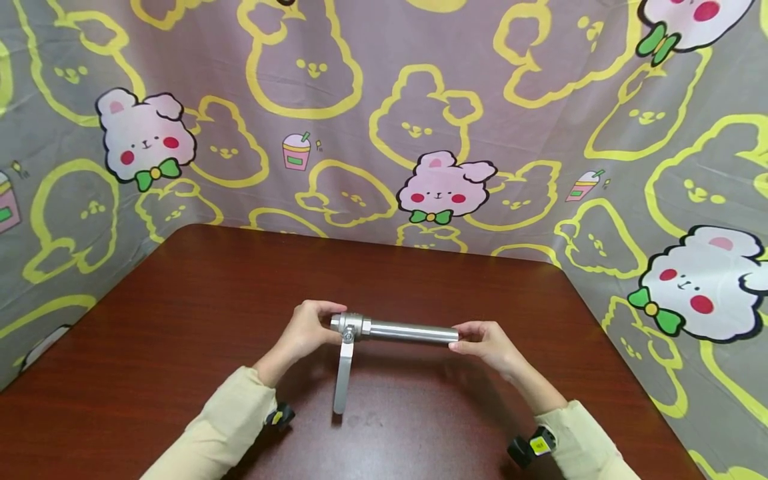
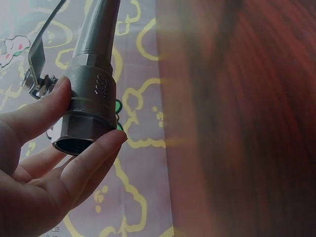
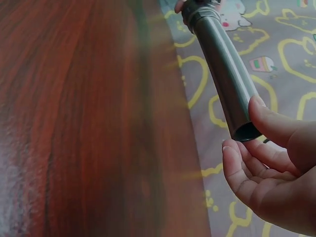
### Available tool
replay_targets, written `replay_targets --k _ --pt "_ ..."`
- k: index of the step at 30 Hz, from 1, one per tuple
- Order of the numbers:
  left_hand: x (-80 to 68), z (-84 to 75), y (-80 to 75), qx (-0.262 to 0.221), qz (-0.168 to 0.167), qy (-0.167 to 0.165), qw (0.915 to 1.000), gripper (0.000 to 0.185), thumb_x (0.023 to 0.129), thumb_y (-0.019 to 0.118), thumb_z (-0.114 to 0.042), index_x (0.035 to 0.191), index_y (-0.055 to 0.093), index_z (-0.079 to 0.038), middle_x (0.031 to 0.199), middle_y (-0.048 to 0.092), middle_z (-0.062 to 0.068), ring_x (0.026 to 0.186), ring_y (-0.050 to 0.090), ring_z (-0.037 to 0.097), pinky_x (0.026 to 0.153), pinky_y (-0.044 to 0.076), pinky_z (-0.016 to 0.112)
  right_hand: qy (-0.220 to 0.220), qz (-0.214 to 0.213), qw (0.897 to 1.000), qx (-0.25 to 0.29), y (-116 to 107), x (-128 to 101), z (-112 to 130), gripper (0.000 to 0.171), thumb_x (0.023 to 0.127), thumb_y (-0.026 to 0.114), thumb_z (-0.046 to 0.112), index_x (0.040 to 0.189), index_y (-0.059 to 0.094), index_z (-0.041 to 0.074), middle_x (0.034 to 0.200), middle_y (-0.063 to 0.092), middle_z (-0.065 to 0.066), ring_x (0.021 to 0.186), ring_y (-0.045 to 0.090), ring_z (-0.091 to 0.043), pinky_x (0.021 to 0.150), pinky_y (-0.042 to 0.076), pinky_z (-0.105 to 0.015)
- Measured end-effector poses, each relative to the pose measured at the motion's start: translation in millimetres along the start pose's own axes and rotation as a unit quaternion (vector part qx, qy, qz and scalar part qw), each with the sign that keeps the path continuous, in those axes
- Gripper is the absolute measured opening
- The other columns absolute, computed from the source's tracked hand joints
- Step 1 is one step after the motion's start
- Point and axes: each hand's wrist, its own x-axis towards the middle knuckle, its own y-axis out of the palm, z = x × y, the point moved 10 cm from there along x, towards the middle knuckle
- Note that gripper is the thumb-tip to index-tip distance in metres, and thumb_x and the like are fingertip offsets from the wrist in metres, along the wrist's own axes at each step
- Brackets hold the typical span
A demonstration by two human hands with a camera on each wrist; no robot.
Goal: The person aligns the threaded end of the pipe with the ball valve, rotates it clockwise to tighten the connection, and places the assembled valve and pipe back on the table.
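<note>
A metal ball valve (image 1: 350, 326) with a steel pipe (image 1: 413, 331) screwed into it is held level above the dark wooden table (image 1: 180, 320), likely because gripping the 2 ends keeps the long assembly balanced and lets each part be braced against the other. The left hand (image 1: 307, 331) pinches the valve's open hexagonal end between thumb and fingers (image 2: 94, 163), leaving the flat lever handle (image 1: 343, 377) free to hang toward the person. The right hand (image 1: 486, 341) holds the pipe's far open end with thumb on top and curled fingers beneath.
</note>
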Motion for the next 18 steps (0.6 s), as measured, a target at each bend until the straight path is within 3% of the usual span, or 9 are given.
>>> replay_targets --k 8,18 --pt "0.2 9.4 6.8 0.018 0.009 -0.02 0.9996 0.046 0.054 0.074 0.011 0.098 0.064 0.007 0.092 0.065 0.015 0.086 0.058 0.022 0.076 0.044 0.035 0.005 0.002 1.0 0.003 4.8 1.6 -9.9 0.035 0.074 0.068 0.001 0.099 0.056 -0.02 0.077 0.06 -0.007 0.069 0.053 -0.008 0.061 0.045 -0.022" --pt "0.2 19.6 16.9 0.023 0.02 -0.023 0.9993 0.045 0.051 0.075 0.012 0.095 0.064 0.009 0.088 0.065 0.014 0.079 0.058 0.021 0.073 0.044 0.032 0.028 -0.004 1.0 0.014 9.2 2.1 -24.9 0.037 0.073 0.069 -0.001 0.1 0.055 -0.021 0.078 0.06 -0.008 0.069 0.054 -0.009 0.063 0.046 -0.021"
